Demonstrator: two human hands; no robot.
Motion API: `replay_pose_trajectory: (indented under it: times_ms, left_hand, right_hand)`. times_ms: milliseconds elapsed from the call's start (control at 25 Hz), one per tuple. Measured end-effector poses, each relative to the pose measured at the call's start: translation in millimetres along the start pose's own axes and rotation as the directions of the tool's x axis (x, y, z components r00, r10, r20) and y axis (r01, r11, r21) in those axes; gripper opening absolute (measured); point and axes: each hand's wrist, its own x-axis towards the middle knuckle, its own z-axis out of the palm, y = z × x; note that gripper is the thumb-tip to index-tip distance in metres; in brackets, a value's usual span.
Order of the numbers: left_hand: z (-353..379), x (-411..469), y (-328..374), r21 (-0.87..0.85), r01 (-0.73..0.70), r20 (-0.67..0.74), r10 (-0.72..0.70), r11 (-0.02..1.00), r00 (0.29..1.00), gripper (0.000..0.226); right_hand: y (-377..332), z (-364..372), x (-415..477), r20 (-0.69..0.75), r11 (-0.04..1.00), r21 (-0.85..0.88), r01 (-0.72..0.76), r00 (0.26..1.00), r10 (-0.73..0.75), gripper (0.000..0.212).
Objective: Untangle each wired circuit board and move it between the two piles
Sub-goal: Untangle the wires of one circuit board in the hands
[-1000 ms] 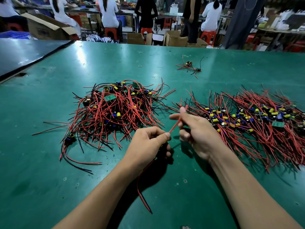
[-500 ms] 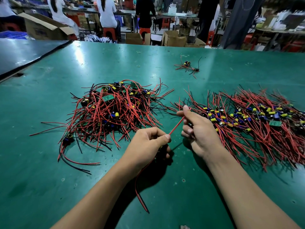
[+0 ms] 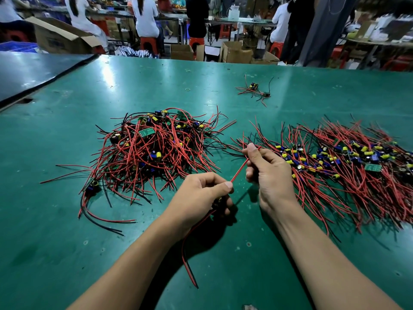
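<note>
The right hand now sits farther from the left hand than a second ago. Its pinch has slid up the red wire, so a longer stretch shows taut between the two thumbs. I judge this lead nearly straightened and the board close to being laid down. The wired circuit board is at the near right of the tangled pile, clear of it and mostly buried in the left fist, which curls tightly round it. The right thumb and forefinger nip the wire near its tip. The wire's long axis runs diagonally, tip pointing away and rightward from the tangled pile toward the combed pile, while loose leads trail back toward the person
</note>
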Motion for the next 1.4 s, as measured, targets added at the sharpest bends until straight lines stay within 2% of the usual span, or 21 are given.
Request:
replay_pose_trajectory:
  times_ms: [80, 160, 320, 360, 440, 520, 640, 760, 840, 960, 1040, 1160, 1240, 1320, 1400]
  left_hand:
    - [-0.4, 0.2, 0.2, 0.008, 0.009, 0.015, -0.009, 1.000, 1.000, 0.020]
    - [-1.3, 0.0, 1.9, -0.021, 0.030, 0.028, -0.029, 0.999, 0.999, 0.015]
    - [-5.4, 1.9, 7.8, -0.188, 0.042, -0.010, -0.045, 0.981, 0.999, 0.009]
    - [-7.7, 2.8, 9.4, -0.254, 0.026, -0.026, -0.034, 0.967, 0.999, 0.012]
    - [-12.4, 5.0, 12.4, -0.417, -0.018, -0.034, 0.005, 0.908, 0.999, 0.023]
    - [-16.2, 6.8, 14.9, -0.540, -0.057, -0.034, 0.046, 0.840, 0.998, 0.026]
    - [-18.9, 8.6, 16.4, -0.613, -0.113, -0.082, 0.079, 0.782, 0.993, 0.021]
    - [-20.4, 9.4, 15.2, -0.614, -0.168, -0.146, 0.098, 0.771, 0.984, 0.018]
    - [-20.4, 10.2, 14.8, -0.610, -0.178, -0.163, 0.098, 0.772, 0.982, 0.017]
    - [-21.1, 9.6, 15.1, -0.615, -0.176, -0.143, 0.111, 0.769, 0.983, 0.023]
    - [-23.3, 9.5, 14.3, -0.593, -0.164, -0.120, 0.114, 0.788, 0.986, 0.028]
    - [-25.8, 10.0, 11.9, -0.580, -0.129, -0.070, 0.109, 0.804, 0.992, 0.033]
    - [-23.5, 9.0, 12.1, -0.550, -0.066, -0.035, 0.057, 0.833, 0.998, 0.027]
    - [-19.7, 5.9, 14.4, -0.528, 0.052, 0.036, -0.039, 0.848, 0.999, 0.018]
    - [-15.9, 3.3, 16.0, -0.523, 0.169, 0.129, -0.118, 0.835, 0.985, 0.027]
  right_hand:
    - [1.7, -0.7, -0.5, -0.008, 0.997, -0.067, 0.026, 1.000, -0.027, 0.019]
    - [-0.9, -1.2, -2.2, -0.002, 0.998, -0.068, -0.011, 1.000, 0.011, 0.021]
    - [-10.7, -2.5, -1.2, 0.024, 0.984, -0.088, -0.152, 0.988, 0.155, 0.056]
    - [-11.9, -3.3, -1.6, 0.036, 0.978, -0.121, -0.167, 0.984, 0.173, 0.057]
    - [-10.7, -4.6, -5.2, 0.130, 0.963, -0.230, -0.140, 0.976, 0.173, 0.039]
    - [-8.2, -3.9, -12.4, 0.291, 0.918, -0.396, -0.032, 0.943, 0.158, 0.014]
    - [-7.8, -0.2, -22.2, 0.478, 0.853, -0.514, 0.095, 0.857, 0.193, 0.005]
    - [-10.9, 5.6, -28.3, 0.537, 0.876, -0.480, 0.045, 0.805, 0.253, 0.023]
    - [-10.8, 8.5, -30.0, 0.526, 0.889, -0.453, 0.073, 0.827, 0.200, 0.033]
    - [-10.4, 12.8, -29.2, 0.523, 0.897, -0.391, 0.207, 0.851, 0.032, 0.029]
    - [-11.7, 14.6, -26.7, 0.524, 0.931, -0.297, 0.213, 0.851, -0.027, 0.020]
    - [-16.1, 15.3, -24.7, 0.500, 0.985, -0.143, 0.100, 0.866, -0.015, 0.018]
    - [-19.9, 13.2, -22.8, 0.488, 0.999, -0.046, -0.007, 0.872, 0.029, 0.024]
    - [-23.3, 10.8, -21.8, 0.518, 0.995, -0.013, -0.102, 0.850, 0.094, 0.025]
    - [-24.8, 8.4, -21.9, 0.572, 0.986, -0.025, -0.166, 0.806, 0.150, 0.027]
